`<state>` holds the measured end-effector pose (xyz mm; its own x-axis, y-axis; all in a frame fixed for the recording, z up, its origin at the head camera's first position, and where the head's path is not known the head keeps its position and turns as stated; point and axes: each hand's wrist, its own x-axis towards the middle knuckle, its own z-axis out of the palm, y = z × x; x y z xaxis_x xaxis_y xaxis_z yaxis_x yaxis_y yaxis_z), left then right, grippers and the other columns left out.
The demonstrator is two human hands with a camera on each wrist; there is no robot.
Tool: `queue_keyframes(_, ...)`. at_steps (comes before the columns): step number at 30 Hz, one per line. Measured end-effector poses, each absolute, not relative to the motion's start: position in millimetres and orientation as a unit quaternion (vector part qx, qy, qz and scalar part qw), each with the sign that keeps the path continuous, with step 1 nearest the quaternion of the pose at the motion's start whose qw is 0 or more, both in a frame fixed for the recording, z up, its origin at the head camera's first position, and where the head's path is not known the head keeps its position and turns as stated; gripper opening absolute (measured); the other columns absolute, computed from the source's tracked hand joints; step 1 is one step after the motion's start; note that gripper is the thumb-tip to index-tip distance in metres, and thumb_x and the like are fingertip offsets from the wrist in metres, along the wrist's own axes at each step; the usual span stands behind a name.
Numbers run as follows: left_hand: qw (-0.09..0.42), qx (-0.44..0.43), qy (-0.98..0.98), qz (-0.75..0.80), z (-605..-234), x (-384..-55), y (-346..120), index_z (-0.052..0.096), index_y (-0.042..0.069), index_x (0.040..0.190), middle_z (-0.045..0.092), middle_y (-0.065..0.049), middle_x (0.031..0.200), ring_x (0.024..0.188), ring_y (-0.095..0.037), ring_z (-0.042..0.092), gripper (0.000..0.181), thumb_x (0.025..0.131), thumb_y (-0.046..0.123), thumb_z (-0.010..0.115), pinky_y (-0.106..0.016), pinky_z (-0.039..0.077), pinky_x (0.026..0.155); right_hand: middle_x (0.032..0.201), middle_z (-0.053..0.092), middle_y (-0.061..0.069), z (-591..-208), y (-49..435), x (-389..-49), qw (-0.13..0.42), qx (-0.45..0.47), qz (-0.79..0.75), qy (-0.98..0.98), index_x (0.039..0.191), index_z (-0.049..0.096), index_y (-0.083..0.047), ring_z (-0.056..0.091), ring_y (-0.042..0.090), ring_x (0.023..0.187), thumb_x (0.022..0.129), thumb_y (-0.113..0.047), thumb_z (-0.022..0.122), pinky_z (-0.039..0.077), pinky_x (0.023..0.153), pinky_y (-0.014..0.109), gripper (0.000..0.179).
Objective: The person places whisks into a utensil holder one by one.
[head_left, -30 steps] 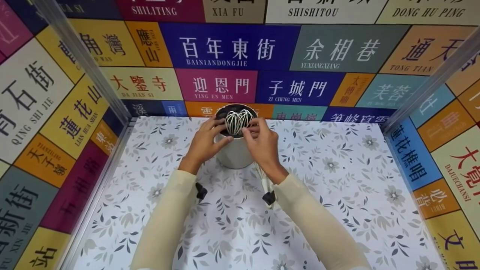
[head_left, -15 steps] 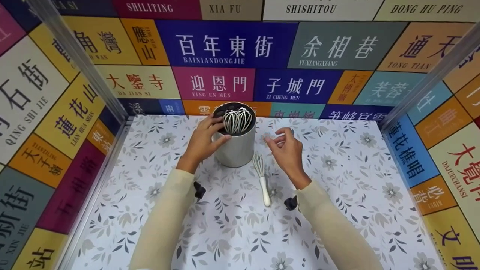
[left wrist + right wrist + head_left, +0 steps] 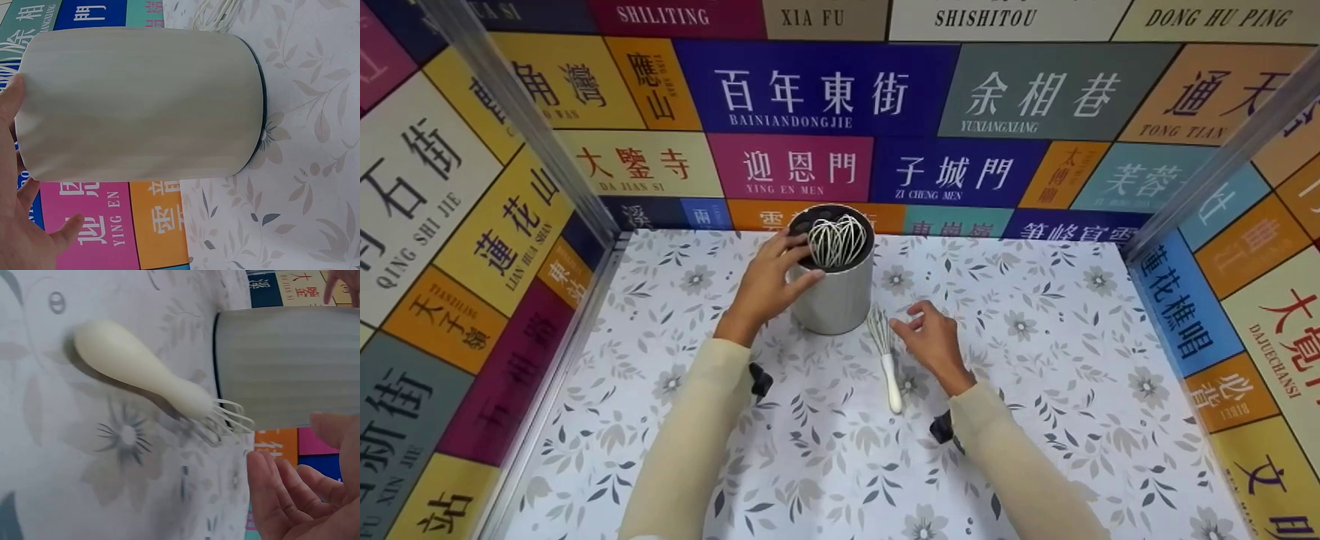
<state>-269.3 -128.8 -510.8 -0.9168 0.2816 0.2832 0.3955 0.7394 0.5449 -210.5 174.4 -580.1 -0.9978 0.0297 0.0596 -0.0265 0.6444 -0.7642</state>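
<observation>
A light grey cylindrical utensil holder [image 3: 834, 304] with a black inner top stands upright. White wire whisk heads [image 3: 837, 241] stick up from it. My left hand [image 3: 765, 281] holds the holder's left rim, thumb in front and fingers around the far side, some hidden behind it. In the left wrist view the holder's smooth wall [image 3: 140, 107] fills the middle. A small whisk with a cream handle [image 3: 891, 382] lies on the table by the holder's base, wires towards it. My right hand [image 3: 934, 341] hovers beside those wires, thumb and fingers apart, with nothing between them.
A white floral cloth [image 3: 810, 465] covers the table. Colourful sign-patterned panels [image 3: 810, 90] rise at the back and on both sides, with clear plastic edging [image 3: 540, 142] at the corners. A black wrist camera [image 3: 941, 427] sits on the right sleeve.
My right hand has let go at the holder's top, moved right, then come down towards the small whisk. My left hand has stayed on the rim.
</observation>
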Motion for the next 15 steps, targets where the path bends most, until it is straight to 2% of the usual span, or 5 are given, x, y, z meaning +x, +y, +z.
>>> queue_keyframes(5, 0.083, -0.178, -0.93, -0.31, -510, -270, -128, 0.064, 0.02, 0.14, 0.049, 0.001, 0.157, 0.156, -0.026, 0.027, 0.058, 0.095, 0.057, 0.064, -0.053, 0.026, 0.126, 0.087, 0.074, 0.01, -595, 171, -204, -0.032, -0.025, 0.421, -0.906, 0.111, 0.066, -0.005, 0.067, 0.015, 0.056, 0.09, -0.04, 0.077, 0.054, 0.055, 0.03, 0.042)
queue_keyframes(11, 0.092, -0.183, -0.93, -0.304, -511, -270, -128, 0.065, 0.018, 0.139, 0.05, 0.0, 0.156, 0.155, -0.027, 0.029, 0.058, 0.096, 0.056, 0.064, -0.052, 0.027, 0.126, 0.078, 0.074, 0.007, -609, 168, -200, -0.066, -0.048, 0.408, -0.909, 0.106, 0.067, -0.005, 0.064, 0.013, 0.052, 0.084, -0.039, 0.084, 0.05, 0.051, 0.027, 0.044)
queue_keyframes(15, 0.099, -0.187, -0.929, -0.302, -511, -270, -129, 0.066, 0.017, 0.138, 0.051, -0.001, 0.155, 0.154, -0.029, 0.03, 0.056, 0.096, 0.054, 0.065, -0.053, 0.028, 0.125, 0.087, 0.073, 0.011, -614, 166, -196, -0.08, -0.057, 0.406, -0.908, 0.103, 0.068, -0.004, 0.064, 0.015, 0.052, 0.081, -0.036, 0.086, 0.051, 0.047, 0.029, 0.043)
